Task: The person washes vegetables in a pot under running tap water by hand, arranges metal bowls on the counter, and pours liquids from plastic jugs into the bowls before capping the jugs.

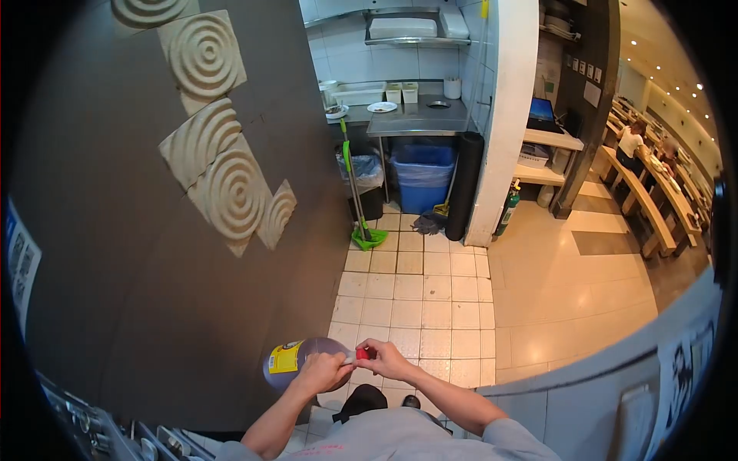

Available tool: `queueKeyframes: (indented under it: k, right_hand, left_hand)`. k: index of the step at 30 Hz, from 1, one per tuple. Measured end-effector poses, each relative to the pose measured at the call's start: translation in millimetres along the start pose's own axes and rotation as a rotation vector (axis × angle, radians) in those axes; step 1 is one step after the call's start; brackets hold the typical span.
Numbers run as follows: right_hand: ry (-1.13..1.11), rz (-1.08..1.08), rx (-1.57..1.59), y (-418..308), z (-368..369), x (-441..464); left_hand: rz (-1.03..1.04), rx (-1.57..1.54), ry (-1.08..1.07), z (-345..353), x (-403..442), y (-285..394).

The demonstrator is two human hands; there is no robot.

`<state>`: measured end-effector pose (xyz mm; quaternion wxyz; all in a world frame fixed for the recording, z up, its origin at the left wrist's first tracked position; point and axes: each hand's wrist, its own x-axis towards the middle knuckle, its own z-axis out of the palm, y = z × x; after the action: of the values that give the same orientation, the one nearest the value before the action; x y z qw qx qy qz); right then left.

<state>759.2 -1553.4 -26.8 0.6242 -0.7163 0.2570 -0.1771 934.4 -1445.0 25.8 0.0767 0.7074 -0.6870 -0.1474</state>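
A large clear jug (311, 348) with a yellow label and a purplish tint lies tilted in front of me, its neck pointing right. My left hand (324, 372) is closed around the jug near its neck. At the mouth of the jug, the fingers of my right hand (384, 361) pinch a red cap (362, 354). The cap sits at the end of the neck; whether it is loose or screwed on, I cannot tell. My fingers partly cover the neck.
A dark wall (261, 307) with carved tiles rises on the left. Ahead are a green broom and dustpan (369, 237), a blue bin (423, 184), a grey mop head (429, 223) and a steel counter (423, 121). White floor tiles (407, 288) run forward; people sit at benches far right.
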Motion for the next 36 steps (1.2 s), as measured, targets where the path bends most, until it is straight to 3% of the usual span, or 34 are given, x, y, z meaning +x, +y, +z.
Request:
queueKeyframes:
  k: [8, 15, 21, 24, 26, 29, 31, 32, 33, 35, 36]
  right_hand:
    - [0.033, 0.237, 0.121, 59.7, -75.1, 132.5]
    - [0.009, 0.473, 0.241, 70.5, -123.3, 226.2]
    - [-0.130, 0.674, 0.295, 111.4, -144.1, 307.5]
    - [-0.122, 0.750, 0.263, 143.5, -163.2, 342.7]
    - [-0.112, 0.861, 0.248, 173.1, -177.5, 372.0]
    - [-0.077, 0.965, 0.532, 243.9, -220.7, 403.5]
    - [0.105, 1.062, 0.667, 287.2, -252.0, 423.9]
    - [0.196, 0.964, 0.728, 260.8, -285.0, 426.8]
    - [0.357, 0.957, 0.740, 314.1, -289.3, 448.9]
    - [0.455, 0.805, 0.892, 323.6, -341.0, 474.8]
    - [0.486, 0.793, 0.683, 284.8, -377.0, 488.4]
  left_hand:
    - [-0.004, -0.137, -0.041, 32.0, 148.2, -51.1]
    - [0.020, -0.323, -0.107, 31.6, 251.3, -107.3]
    - [-0.042, -0.305, -0.086, 36.2, 310.3, -138.7]
    - [-0.079, -0.337, 0.120, 46.5, 330.3, -149.2]
    - [-0.217, -0.383, 0.156, 55.0, 341.9, -166.7]
    - [-0.555, -0.449, 0.185, 57.2, 338.3, -181.1]
    - [-0.762, -0.452, 0.112, 55.5, 320.8, -180.5]
    - [-0.850, -0.460, 0.077, 61.3, 312.3, -181.6]
    - [-0.925, -0.386, 0.043, 99.5, 286.1, -201.5]
    - [-1.082, -0.397, -0.047, 128.4, 260.8, -192.3]
    - [-1.155, -0.416, -0.094, 145.9, 248.7, -184.1]
